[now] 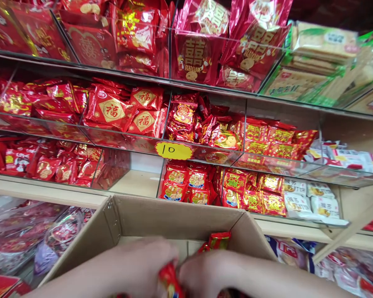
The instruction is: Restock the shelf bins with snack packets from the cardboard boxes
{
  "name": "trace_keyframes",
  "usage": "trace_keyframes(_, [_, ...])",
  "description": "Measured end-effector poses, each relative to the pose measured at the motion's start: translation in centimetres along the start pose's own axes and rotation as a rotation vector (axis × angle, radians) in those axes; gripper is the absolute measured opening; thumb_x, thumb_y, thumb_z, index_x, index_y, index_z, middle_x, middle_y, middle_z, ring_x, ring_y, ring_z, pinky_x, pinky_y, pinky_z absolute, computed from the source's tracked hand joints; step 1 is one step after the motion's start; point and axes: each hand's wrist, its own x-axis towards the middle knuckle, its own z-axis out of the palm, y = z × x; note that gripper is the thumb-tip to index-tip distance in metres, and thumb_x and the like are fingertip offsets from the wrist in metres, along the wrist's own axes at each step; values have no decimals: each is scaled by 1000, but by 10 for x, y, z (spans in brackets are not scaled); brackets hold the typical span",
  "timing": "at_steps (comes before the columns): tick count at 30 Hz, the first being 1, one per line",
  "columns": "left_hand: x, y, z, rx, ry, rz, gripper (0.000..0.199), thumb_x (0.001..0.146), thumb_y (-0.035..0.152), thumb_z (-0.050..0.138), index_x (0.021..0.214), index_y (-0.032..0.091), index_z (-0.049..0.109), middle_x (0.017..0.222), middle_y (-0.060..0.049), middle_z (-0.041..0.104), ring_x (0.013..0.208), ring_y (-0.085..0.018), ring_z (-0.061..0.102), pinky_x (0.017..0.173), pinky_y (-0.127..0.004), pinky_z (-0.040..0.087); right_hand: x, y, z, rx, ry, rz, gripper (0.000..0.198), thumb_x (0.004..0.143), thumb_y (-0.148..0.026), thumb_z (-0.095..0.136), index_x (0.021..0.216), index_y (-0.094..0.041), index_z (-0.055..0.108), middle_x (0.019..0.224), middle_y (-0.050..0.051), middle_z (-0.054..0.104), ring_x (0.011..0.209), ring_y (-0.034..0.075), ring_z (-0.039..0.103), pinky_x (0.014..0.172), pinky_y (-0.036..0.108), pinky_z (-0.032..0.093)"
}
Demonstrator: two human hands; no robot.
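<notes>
Both my hands reach down into a cardboard box [174, 215], low in the head view. My left hand [146, 265] is smeared by motion, its fingers curled against a small red snack packet [170, 281]. Close beside the packet is my right hand [205, 271], its back toward me and its fingers hidden. Behind the right hand, another red and gold packet [219, 240] stands against the inside of the box. More red wrappers show in part beneath my wrists; the forearms cover most of the box's contents.
Above the box are shelves with clear dividers, holding red snack packets [110, 108], white packets [298, 203] and green-wrapped crackers [323, 41]. A yellow tag [174, 150] marked 10 hangs on the middle shelf edge. Bagged goods [62, 236] lie left of the box, others [345, 269] right.
</notes>
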Motion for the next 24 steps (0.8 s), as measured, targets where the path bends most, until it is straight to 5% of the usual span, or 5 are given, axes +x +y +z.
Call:
trace_keyframes(2, [7,4,-18,4,74,-12,19,61,27,65,77,21,57,71,3,56,67,-16,53,57,-26,40,-11,-4,-20,218,161,-23,29,60,-38,66,78,-17,56,68,-2,57,64,13,56,58,23,44])
trace_keyframes(5, [18,10,-33,-361,209,72,21,66,25,59,84,18,51,74,3,58,70,-13,54,63,-25,41,-22,-9,-40,627,407,-115,34,68,-36,60,94,-17,49,75,-1,56,63,10,56,59,24,47])
trace_keyframes(11, [24,18,-33,-887,369,63,23,69,34,57,80,18,47,62,5,56,54,-9,52,54,-23,41,-25,-14,-43,792,490,-245,37,70,-41,57,93,-14,48,71,1,57,57,9,56,51,22,47])
trace_keyframes(17, [24,21,-30,-1072,573,93,23,69,34,58,76,19,42,60,6,55,50,-8,51,51,-20,42,-22,-18,-42,799,709,-325,34,75,-47,48,75,-12,50,66,0,55,52,7,54,51,21,47])
trace_keyframes(24, [27,15,-23,-830,725,191,15,78,33,48,79,22,38,58,8,47,50,-8,46,51,-19,40,-12,-25,-24,1000,605,-309,48,56,-29,72,91,-14,44,65,-2,57,52,7,55,49,20,47])
